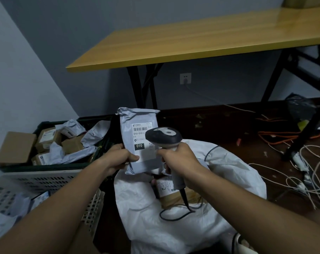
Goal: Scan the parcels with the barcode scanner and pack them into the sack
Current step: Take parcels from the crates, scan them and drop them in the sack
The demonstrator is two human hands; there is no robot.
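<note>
Left hand (119, 158) pinches my grey parcel (140, 142) upright; right hand (179, 158) grips the scanner (163, 137), its head just before the label.

Dim light falls on grey walls (45, 43) meeting in a corner. A yellow wood bench (201, 37) on black folding legs (142, 85) stands against the far wall, a white socket (185, 78) beneath it. The dark wooden floor (229, 125) is strewn with orange and white cables (302, 173).
</note>
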